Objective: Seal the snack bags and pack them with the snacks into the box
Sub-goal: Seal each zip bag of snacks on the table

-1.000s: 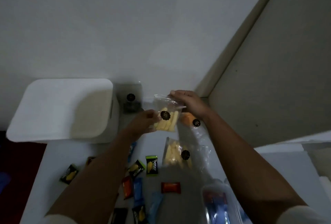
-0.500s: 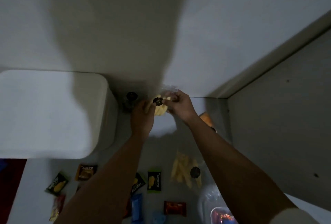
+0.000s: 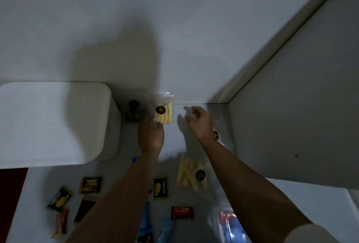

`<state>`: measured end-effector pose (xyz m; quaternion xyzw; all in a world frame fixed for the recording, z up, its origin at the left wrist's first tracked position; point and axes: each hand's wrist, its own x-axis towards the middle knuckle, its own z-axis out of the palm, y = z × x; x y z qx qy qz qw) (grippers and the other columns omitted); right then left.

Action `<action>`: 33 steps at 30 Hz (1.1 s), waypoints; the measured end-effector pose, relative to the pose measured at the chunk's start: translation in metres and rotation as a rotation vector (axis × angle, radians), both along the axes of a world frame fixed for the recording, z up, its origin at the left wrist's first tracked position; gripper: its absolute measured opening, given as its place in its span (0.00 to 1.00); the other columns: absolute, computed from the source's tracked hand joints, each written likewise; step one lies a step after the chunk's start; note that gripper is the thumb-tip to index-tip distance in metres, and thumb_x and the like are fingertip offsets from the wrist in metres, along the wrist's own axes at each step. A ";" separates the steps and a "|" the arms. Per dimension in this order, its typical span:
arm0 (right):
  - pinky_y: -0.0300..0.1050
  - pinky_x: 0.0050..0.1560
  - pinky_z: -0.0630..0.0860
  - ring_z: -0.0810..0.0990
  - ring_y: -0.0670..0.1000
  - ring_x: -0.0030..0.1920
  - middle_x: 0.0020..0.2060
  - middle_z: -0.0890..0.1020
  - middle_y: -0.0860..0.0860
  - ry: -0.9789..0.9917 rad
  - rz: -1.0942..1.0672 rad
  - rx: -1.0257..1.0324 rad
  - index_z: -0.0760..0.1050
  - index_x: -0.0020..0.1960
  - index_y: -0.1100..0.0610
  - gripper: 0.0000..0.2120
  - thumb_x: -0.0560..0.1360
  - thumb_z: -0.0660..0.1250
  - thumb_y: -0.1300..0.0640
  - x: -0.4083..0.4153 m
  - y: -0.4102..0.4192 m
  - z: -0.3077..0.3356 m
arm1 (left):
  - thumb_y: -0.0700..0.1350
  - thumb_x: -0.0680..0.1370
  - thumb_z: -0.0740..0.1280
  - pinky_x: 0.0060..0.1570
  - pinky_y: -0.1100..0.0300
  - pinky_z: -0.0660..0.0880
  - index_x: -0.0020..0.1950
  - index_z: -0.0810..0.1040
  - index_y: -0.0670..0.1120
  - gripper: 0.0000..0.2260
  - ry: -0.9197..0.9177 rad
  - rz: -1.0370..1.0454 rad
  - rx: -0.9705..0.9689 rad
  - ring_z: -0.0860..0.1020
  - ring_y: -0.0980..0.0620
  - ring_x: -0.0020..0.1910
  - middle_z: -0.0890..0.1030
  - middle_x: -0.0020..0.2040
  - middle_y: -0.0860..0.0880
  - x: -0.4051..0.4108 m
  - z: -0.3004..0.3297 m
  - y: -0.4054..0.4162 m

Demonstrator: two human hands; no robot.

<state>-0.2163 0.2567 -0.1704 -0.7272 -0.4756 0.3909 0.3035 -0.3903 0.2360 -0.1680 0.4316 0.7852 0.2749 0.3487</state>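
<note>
Now left hand (image 3: 151, 136) pinches snack bag (image 3: 164, 114) by its bottom, upright, prob. so contents stay in. Right hand (image 3: 200, 121) apart from it, fingers loosely curled, maybe w/ clear scrap; can't tell.

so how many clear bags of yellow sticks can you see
2. One bag is upright at the back, held at its bottom by the left hand. The other bag lies flat on the table, nearer. The arms could hide more.

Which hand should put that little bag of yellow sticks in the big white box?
Probably the left hand. It already holds the bag of yellow sticks by its bottom edge, and the white box is right beside it. The right hand is off the bag, on the far side from the box.
</note>
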 end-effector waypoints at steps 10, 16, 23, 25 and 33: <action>0.54 0.60 0.78 0.78 0.61 0.62 0.63 0.77 0.59 -0.559 0.173 -0.548 0.70 0.67 0.54 0.28 0.72 0.70 0.43 0.091 -0.075 -0.010 | 0.42 0.77 0.73 0.56 0.53 0.78 0.75 0.70 0.47 0.27 -0.356 -0.495 -0.377 0.80 0.44 0.57 0.75 0.66 0.39 0.061 -0.015 -0.035; 0.53 0.59 0.79 0.80 0.60 0.59 0.59 0.78 0.58 -0.527 0.096 -0.554 0.70 0.64 0.56 0.36 0.65 0.72 0.35 0.091 -0.092 -0.042 | 0.44 0.76 0.71 0.64 0.51 0.77 0.77 0.68 0.50 0.29 -0.282 -0.582 -0.425 0.78 0.46 0.63 0.76 0.67 0.42 0.078 -0.017 -0.045; 0.42 0.46 0.78 0.84 0.57 0.46 0.47 0.87 0.59 -0.206 -0.080 -0.500 0.84 0.49 0.63 0.08 0.73 0.73 0.58 0.097 -0.080 -0.047 | 0.52 0.67 0.71 0.61 0.47 0.79 0.66 0.74 0.57 0.27 -0.208 -0.549 -0.426 0.81 0.48 0.55 0.81 0.56 0.50 0.076 -0.033 -0.044; 0.37 0.36 0.75 0.82 0.54 0.38 0.35 0.84 0.55 -0.126 -0.125 -0.500 0.82 0.36 0.59 0.10 0.73 0.72 0.55 0.099 -0.074 -0.039 | 0.53 0.69 0.72 0.60 0.49 0.78 0.59 0.74 0.60 0.20 -0.143 -0.550 -0.380 0.81 0.51 0.54 0.80 0.52 0.54 0.075 -0.030 -0.044; 0.43 0.36 0.75 0.81 0.54 0.37 0.37 0.81 0.58 0.298 -0.203 -0.234 0.80 0.41 0.60 0.07 0.77 0.68 0.59 0.072 -0.066 0.045 | 0.52 0.73 0.77 0.39 0.60 0.73 0.43 0.74 0.52 0.12 -0.179 -0.654 -0.078 0.78 0.56 0.39 0.79 0.41 0.56 0.070 0.038 -0.057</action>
